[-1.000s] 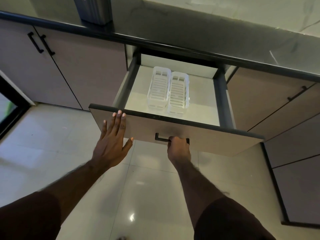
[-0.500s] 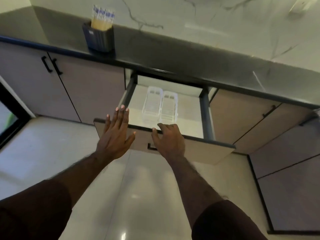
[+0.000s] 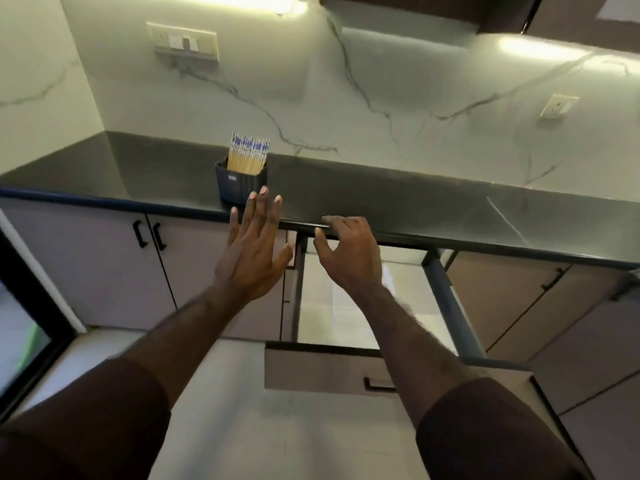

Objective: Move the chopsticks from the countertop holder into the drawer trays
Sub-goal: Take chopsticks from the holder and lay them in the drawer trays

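A bundle of pale wooden chopsticks (image 3: 247, 154) with blue-patterned tops stands upright in a dark ribbed holder (image 3: 239, 183) on the black countertop (image 3: 415, 199). My left hand (image 3: 254, 249) is raised flat with fingers spread, its fingertips just below and right of the holder, holding nothing. My right hand (image 3: 348, 252) hovers at the counter edge with fingers loosely curled and apart, empty. Below them the drawer (image 3: 322, 370) is pulled out; my right forearm hides most of the white trays (image 3: 388, 278) inside.
Closed cabinet doors with black handles (image 3: 149, 233) flank the drawer on the left; more cabinet fronts (image 3: 554, 282) lie to the right. A marble backsplash with a switch plate (image 3: 185, 41) and a socket (image 3: 558, 105) rises behind the counter. A dark-framed glass door (image 3: 34, 327) stands at far left.
Both hands left the drawer front and rose toward the counter; the right hand let go of the drawer handle. The view tilted upward, bringing the holder and chopsticks into full view.
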The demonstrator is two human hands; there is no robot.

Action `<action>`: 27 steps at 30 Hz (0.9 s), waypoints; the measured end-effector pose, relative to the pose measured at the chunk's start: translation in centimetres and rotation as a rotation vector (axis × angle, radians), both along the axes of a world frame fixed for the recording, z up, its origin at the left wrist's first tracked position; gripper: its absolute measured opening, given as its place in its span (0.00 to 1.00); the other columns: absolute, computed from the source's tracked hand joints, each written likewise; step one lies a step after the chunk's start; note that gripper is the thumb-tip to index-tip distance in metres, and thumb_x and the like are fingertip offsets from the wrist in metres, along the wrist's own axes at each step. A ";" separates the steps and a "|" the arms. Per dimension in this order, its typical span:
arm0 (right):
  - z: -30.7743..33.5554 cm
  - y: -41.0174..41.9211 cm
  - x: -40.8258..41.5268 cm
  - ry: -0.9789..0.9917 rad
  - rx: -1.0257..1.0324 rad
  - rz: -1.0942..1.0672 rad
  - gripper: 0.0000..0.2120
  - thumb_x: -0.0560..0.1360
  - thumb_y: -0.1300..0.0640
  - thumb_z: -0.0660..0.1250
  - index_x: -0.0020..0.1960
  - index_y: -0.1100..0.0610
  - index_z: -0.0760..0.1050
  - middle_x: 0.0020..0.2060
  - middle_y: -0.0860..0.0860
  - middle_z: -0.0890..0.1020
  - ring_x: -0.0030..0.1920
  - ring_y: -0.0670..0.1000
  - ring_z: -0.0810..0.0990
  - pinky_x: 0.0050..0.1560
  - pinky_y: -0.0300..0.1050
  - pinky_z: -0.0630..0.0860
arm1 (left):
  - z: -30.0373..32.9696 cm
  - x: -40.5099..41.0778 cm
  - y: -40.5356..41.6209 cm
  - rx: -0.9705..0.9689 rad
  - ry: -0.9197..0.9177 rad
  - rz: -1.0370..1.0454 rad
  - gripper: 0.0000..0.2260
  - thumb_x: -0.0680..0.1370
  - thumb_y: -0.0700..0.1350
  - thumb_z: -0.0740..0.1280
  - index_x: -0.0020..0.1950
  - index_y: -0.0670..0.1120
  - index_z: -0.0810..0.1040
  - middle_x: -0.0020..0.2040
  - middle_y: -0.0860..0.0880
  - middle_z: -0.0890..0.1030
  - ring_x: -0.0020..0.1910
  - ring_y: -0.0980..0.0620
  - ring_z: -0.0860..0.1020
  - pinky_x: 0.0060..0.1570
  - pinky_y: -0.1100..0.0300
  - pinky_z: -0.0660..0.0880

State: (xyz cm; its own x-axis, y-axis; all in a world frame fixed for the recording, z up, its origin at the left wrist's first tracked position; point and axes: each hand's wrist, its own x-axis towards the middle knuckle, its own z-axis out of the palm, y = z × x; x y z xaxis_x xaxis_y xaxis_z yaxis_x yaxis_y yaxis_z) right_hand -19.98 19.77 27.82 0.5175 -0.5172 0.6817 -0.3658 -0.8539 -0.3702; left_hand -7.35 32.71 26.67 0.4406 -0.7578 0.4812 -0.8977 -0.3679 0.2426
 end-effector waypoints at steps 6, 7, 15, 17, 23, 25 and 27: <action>1.3 2.6 8.9 -0.001 0.073 -0.063 0.17 0.76 0.49 0.67 0.59 0.57 0.81 0.51 0.54 0.84 0.55 0.53 0.79 0.52 0.46 0.76 | 1.7 10.3 3.5 0.078 -0.032 -0.030 0.35 0.80 0.59 0.55 0.78 0.50 0.37 0.79 0.46 0.37 0.77 0.48 0.36 0.75 0.46 0.37; 1.6 2.9 10.4 0.020 0.101 -0.064 0.18 0.76 0.47 0.66 0.61 0.56 0.79 0.52 0.54 0.84 0.56 0.53 0.78 0.53 0.45 0.75 | 2.1 12.1 3.6 0.076 -0.031 -0.037 0.35 0.80 0.59 0.54 0.78 0.50 0.37 0.79 0.45 0.37 0.77 0.48 0.36 0.75 0.46 0.38; 2.8 1.3 21.5 0.087 0.156 -0.057 0.21 0.78 0.44 0.63 0.67 0.52 0.74 0.54 0.53 0.82 0.53 0.50 0.79 0.51 0.41 0.72 | 3.2 22.5 1.5 0.041 -0.041 -0.096 0.34 0.80 0.58 0.56 0.76 0.52 0.35 0.79 0.46 0.38 0.78 0.48 0.37 0.76 0.46 0.38; 2.5 0.0 24.5 0.074 0.163 -0.055 0.21 0.78 0.44 0.63 0.67 0.53 0.74 0.53 0.54 0.82 0.51 0.50 0.79 0.50 0.41 0.72 | 2.9 25.1 0.3 0.054 -0.061 -0.105 0.34 0.81 0.57 0.56 0.76 0.52 0.36 0.79 0.46 0.39 0.78 0.47 0.38 0.76 0.45 0.38; 1.4 -5.5 33.7 0.066 0.232 -0.039 0.22 0.77 0.44 0.65 0.69 0.52 0.73 0.56 0.54 0.81 0.51 0.49 0.79 0.52 0.40 0.72 | 2.3 33.7 -5.1 0.087 -0.069 -0.101 0.33 0.81 0.57 0.55 0.78 0.50 0.39 0.79 0.47 0.38 0.78 0.48 0.37 0.76 0.46 0.37; 1.1 -7.5 36.5 0.076 0.256 -0.022 0.22 0.77 0.45 0.66 0.69 0.52 0.73 0.57 0.54 0.80 0.52 0.49 0.79 0.53 0.41 0.73 | 2.1 36.5 -7.3 0.092 -0.063 -0.100 0.33 0.81 0.58 0.54 0.78 0.50 0.40 0.78 0.47 0.38 0.78 0.48 0.38 0.76 0.46 0.36; 1.0 -9.6 39.2 0.081 0.267 -0.022 0.22 0.77 0.45 0.65 0.69 0.51 0.73 0.56 0.53 0.81 0.52 0.48 0.79 0.53 0.41 0.74 | 2.1 39.1 -9.7 0.081 -0.054 -0.108 0.32 0.80 0.58 0.53 0.78 0.50 0.41 0.78 0.48 0.38 0.78 0.49 0.38 0.75 0.47 0.36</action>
State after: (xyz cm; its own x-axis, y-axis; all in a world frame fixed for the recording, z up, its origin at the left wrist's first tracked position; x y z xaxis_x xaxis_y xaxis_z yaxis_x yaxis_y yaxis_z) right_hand 19.18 10.15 28.83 0.5515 -0.6849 0.4762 -0.4211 -0.7214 -0.5498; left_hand 31.77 23.00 28.73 0.3296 -0.8368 0.4373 -0.9440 -0.2852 0.1657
